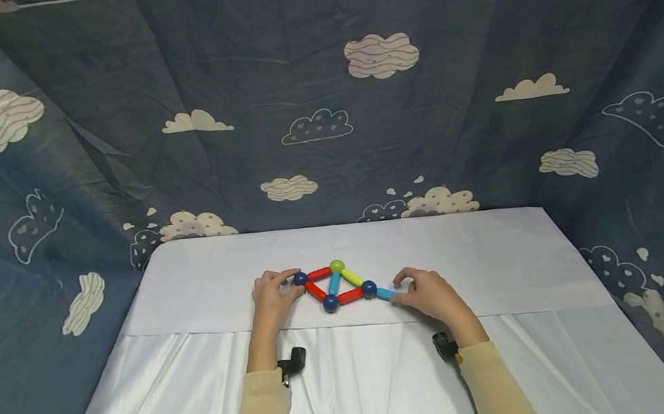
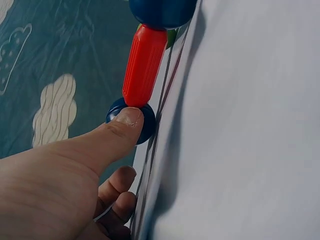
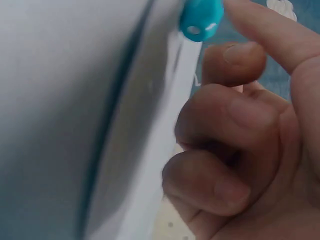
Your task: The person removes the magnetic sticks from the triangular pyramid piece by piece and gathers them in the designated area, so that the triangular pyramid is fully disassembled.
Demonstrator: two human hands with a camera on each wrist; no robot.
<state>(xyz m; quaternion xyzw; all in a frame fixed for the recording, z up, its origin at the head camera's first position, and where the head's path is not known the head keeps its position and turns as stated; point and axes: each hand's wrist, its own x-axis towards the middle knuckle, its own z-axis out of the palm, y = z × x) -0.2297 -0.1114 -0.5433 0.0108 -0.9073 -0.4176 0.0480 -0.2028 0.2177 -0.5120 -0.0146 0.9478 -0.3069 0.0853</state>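
Observation:
Magnetic rods and balls form a flat, joined shape on the white cloth in the head view. My left hand [image 1: 271, 300] pinches the dark blue ball [image 1: 300, 279] at its left end. In the left wrist view the thumb presses that ball [image 2: 116, 111], beside a red rod [image 2: 145, 65]. A green ball [image 1: 337, 266] tops the shape; a dark blue ball [image 1: 331, 303] sits below it. At the right end my right hand [image 1: 430, 293] holds a light blue rod [image 1: 386, 294] by its outer end, joined to another dark blue ball [image 1: 369, 289]. The index fingertip's contact is unclear.
A white cloth [image 1: 516, 261] covers the table, with a seam running across in front of the shape. Behind and at both sides hangs a dark blue curtain [image 1: 288, 34] with cloud prints. Small black cameras [image 1: 445, 346] sit at the wrists.

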